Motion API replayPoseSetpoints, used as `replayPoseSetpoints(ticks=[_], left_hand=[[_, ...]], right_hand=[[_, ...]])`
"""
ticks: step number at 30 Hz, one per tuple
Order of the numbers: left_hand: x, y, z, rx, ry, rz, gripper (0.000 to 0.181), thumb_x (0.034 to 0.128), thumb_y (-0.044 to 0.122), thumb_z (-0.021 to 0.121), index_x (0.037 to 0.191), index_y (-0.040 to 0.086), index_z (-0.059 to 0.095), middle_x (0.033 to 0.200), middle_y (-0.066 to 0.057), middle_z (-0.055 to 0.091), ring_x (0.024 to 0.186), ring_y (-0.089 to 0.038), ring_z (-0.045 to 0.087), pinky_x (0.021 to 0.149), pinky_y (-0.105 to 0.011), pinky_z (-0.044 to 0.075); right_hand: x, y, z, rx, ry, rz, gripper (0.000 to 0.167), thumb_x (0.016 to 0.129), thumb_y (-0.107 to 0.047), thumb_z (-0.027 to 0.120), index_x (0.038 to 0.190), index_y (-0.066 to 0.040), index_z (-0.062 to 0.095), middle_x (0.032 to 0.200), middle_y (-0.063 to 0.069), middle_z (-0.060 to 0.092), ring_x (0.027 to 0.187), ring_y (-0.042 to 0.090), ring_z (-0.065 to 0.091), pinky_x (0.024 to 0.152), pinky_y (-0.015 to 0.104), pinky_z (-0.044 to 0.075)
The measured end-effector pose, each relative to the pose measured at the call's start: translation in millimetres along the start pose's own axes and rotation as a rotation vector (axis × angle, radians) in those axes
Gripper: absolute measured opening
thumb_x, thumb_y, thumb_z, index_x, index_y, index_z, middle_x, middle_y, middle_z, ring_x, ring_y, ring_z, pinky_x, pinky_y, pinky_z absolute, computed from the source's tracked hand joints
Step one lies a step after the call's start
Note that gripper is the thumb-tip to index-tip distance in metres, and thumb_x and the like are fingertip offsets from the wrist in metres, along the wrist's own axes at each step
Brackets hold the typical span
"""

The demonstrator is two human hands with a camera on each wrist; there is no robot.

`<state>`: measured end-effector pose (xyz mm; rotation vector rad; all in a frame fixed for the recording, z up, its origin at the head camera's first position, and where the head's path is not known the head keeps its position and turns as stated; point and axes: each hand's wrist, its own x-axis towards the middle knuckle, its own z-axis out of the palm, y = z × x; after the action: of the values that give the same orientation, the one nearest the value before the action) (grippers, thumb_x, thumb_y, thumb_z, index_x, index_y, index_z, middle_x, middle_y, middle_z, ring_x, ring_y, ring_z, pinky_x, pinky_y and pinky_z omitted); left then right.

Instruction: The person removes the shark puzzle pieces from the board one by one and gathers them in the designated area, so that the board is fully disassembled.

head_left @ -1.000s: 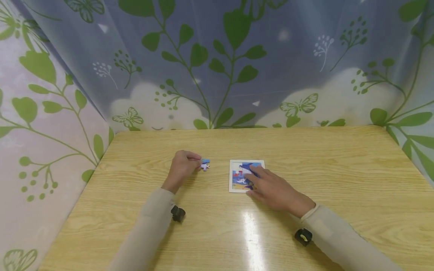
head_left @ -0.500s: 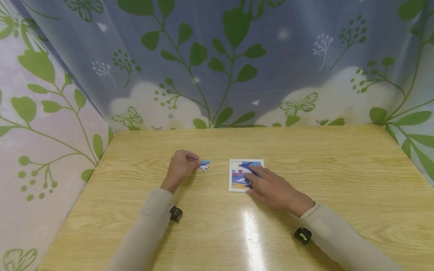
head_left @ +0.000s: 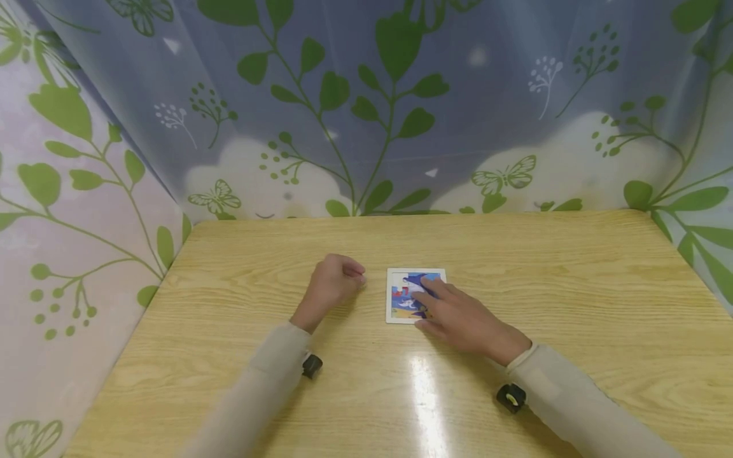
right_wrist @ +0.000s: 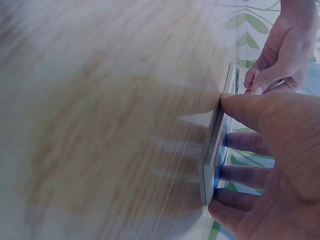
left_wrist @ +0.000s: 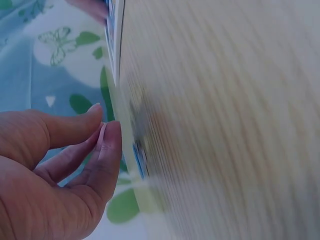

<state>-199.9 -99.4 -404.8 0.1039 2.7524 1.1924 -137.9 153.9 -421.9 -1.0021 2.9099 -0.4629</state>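
Note:
A small square jigsaw puzzle in a white frame (head_left: 390, 312) lies on the table, printed with blue sea animals. Its upper left area shows pale. My right hand (head_left: 466, 318) rests on its right part with fairly straight fingers, thumb at the near edge. To the left, my left hand (head_left: 335, 283) pinches a thin pale edge, apparently a puzzle piece (left_wrist: 102, 132), between thumb and fingertips. Seen in the left wrist view, a blue-edged puzzle piece (left_wrist: 139, 159) lies flat on the table close to those fingers; in the head view the hand hides it.
The wooden table (head_left: 544, 267) runs back to a patterned curtain (head_left: 366, 127), with another curtain (head_left: 86, 210) along the left side. A black wrist camera (head_left: 511, 397) sits at the right sleeve, another black camera (head_left: 312, 366) at the left.
My left hand has shifted right toward the framed puzzle, and the piece seen at its fingertips is now out of sight in the head view. The right hand has stayed put.

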Motion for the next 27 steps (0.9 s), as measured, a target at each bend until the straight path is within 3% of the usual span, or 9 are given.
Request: replayPoseSetpoints(ticks=[6, 11, 18, 27], left_hand=[[-1.6, 10.6, 14.5, 0.038, -0.057, 0.098, 0.009, 0.0878, 0.005, 0.078, 0.097, 0.003, 0.077, 0.091, -0.007, 0.074, 0.086, -0.019, 0.069, 0.080, -0.033, 0.057], [-1.4, 16.3, 24.7, 0.050, -0.105, 0.137, 0.014, 0.0838, 0.005, 0.082, 0.096, 0.002, 0.077, 0.089, -0.007, 0.074, 0.083, -0.018, 0.069, 0.077, -0.029, 0.057], [-3.1, 19.7, 33.7, 0.048, -0.180, 0.153, 0.022, 0.0842, 0.008, 0.083, 0.103, 0.000, 0.076, 0.095, -0.008, 0.072, 0.088, -0.019, 0.066, 0.079, -0.030, 0.057], [-2.6, 24.3, 36.1, 0.072, -0.190, 0.124, 0.022, 0.0818, 0.006, 0.084, 0.101, 0.002, 0.075, 0.089, -0.004, 0.067, 0.084, -0.018, 0.061, 0.076, -0.030, 0.054]], right_hand=[[0.8, 0, -1, -0.001, -0.016, 0.017, 0.051, 0.100, -0.027, 0.066, 0.140, 0.003, 0.055, 0.150, 0.031, 0.042, 0.136, 0.048, 0.044, 0.109, 0.057, 0.039], [0.6, 0, -1, -0.004, -0.009, 0.008, 0.051, 0.100, -0.026, 0.067, 0.140, 0.003, 0.055, 0.149, 0.031, 0.043, 0.135, 0.049, 0.044, 0.108, 0.058, 0.040], [-0.1, 0, -1, -0.017, 0.013, -0.015, 0.049, 0.099, -0.024, 0.068, 0.138, 0.003, 0.057, 0.147, 0.030, 0.045, 0.133, 0.048, 0.047, 0.106, 0.057, 0.043], [-3.4, 1, -5, 0.008, 0.005, -0.027, 0.050, 0.099, -0.023, 0.067, 0.140, 0.003, 0.056, 0.149, 0.031, 0.043, 0.135, 0.050, 0.044, 0.107, 0.058, 0.041]])
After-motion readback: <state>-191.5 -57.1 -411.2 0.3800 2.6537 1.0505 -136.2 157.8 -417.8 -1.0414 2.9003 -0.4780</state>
